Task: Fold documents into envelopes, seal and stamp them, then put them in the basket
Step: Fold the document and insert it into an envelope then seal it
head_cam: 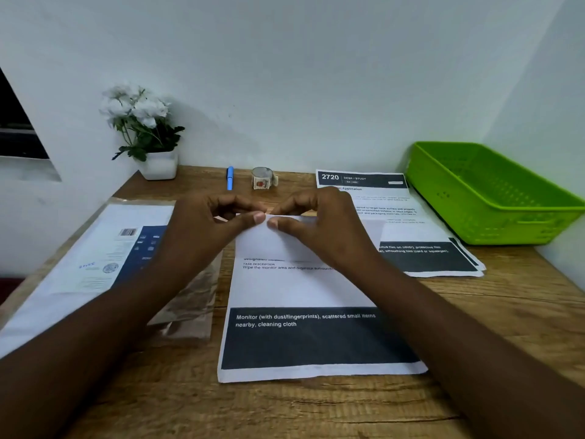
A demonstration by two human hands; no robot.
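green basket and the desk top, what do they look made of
The green basket looks like moulded plastic: uniform bright lime colour, slightly glossy, with rows of small perforations in its walls and floor. The desk top looks like wood or a wood-grain laminate: brown, matte, with long grain lines and a few crack-like streaks. Which of the two cannot be told from here.

left hand (205, 221): showing bare, with no glove, ring or watch on it
right hand (319, 221): showing bare too, wearing nothing on fingers or wrist
thumbnails: showing short and plain, carrying no polish
forearms: running bare from the wrists to the lower picture edge, with no sleeve showing
wrists: wearing no band, strap or bracelet
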